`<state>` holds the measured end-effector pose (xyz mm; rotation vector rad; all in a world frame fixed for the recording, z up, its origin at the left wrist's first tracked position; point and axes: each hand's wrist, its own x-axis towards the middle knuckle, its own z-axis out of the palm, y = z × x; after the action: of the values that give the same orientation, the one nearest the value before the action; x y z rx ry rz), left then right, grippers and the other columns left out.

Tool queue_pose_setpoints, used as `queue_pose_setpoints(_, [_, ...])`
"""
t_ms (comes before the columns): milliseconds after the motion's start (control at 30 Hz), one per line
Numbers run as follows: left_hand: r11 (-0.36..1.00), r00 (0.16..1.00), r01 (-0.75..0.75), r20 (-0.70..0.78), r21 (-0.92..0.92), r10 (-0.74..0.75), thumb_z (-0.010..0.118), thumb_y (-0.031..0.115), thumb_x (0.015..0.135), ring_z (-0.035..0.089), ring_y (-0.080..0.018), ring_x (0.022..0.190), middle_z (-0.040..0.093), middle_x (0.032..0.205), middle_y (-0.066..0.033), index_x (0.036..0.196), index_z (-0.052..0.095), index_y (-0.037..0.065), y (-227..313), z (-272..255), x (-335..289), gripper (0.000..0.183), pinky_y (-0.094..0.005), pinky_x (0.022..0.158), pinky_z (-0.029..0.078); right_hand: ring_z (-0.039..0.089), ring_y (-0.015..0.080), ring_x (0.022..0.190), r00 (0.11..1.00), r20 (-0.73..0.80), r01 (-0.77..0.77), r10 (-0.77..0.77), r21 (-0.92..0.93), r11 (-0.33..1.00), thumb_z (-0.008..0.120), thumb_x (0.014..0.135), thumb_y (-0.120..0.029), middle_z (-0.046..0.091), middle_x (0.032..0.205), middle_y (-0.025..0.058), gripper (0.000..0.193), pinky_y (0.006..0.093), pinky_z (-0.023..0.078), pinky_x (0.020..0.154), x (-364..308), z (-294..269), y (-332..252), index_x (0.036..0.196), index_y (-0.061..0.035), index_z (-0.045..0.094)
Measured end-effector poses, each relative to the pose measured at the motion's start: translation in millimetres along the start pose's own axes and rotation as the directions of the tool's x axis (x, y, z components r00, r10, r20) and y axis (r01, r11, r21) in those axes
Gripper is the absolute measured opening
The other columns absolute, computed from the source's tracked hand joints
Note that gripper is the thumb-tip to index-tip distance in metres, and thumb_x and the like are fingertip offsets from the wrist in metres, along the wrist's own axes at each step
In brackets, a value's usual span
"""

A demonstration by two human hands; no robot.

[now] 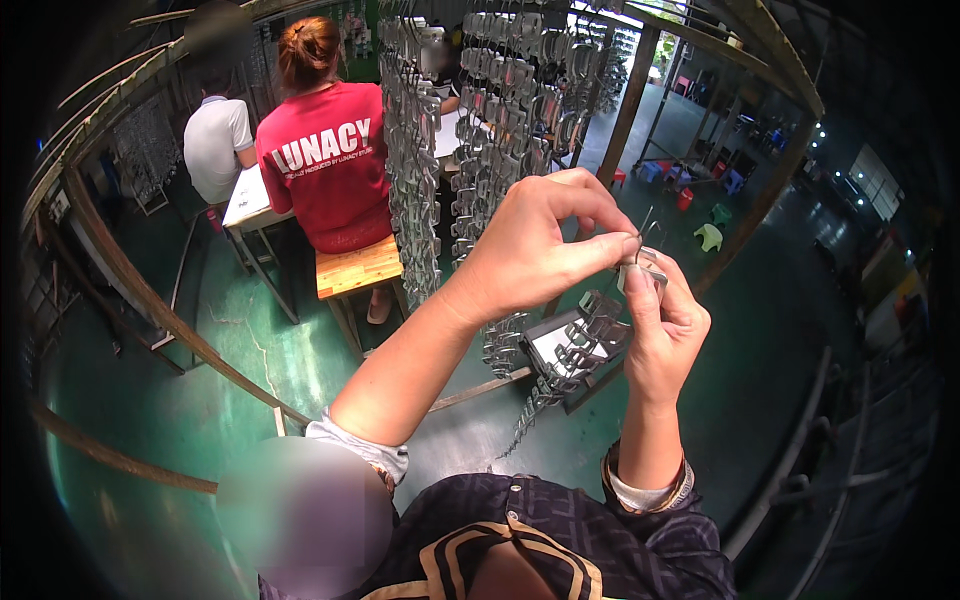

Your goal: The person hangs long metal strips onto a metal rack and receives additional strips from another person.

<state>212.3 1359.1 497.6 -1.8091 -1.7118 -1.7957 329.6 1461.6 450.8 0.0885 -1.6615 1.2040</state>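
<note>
Both my hands are raised and meet in front of me, right of the middle. My left hand (545,235) is closed, its thumb and forefinger pinching a thin dark wire (640,246). Just below it, my right hand (665,335) is closed around a small pale metal piece (648,276), thumb toward me. The wire meets this piece between my fingertips; whether it passes through a hole cannot be made out. Beneath my hands hangs a strand of shiny bent metal parts (580,352), trailing down toward the floor.
Dense strings of similar metal parts (500,110) hang beyond my left hand. Wooden poles (630,105) frame the area. At the left, a person in red (325,160) sits on a wooden stool (358,268) by a white table (250,200); another wears white (217,150). A green stool (708,237) stands right.
</note>
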Motion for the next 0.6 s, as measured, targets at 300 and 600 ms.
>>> queue_pose_setpoints(300, [0.975,0.905,-0.112,-0.386,0.19,0.179,0.06,0.007,0.084,0.057,-0.01,0.086,0.063,0.093,-0.0061,0.091,0.066,-0.001,23,-39,62,0.012,-0.0212,0.072,0.044,0.052,0.0055,0.071,0.998,-0.067,0.005,-0.003,0.033,0.999,0.06,0.085,-0.008,0.062,0.095,0.0079,0.015,0.0181,0.041,0.059,7,-12,0,0.093,0.0026,0.066])
queue_pose_setpoints(600, [0.148,0.808,-0.27,0.141,0.951,0.572,0.053,0.008,0.079,0.061,-0.0303,0.075,0.065,0.082,-0.0138,0.097,0.065,0.01,-8,-93,137,0.022,-0.0347,0.069,0.048,0.05,0.0037,0.067,0.996,-0.092,0.022,-0.021,0.019,1.0,0.061,0.084,-0.007,0.062,0.095,0.0084,0.015,0.0168,0.038,0.055,2,-23,6,0.095,0.0024,0.066])
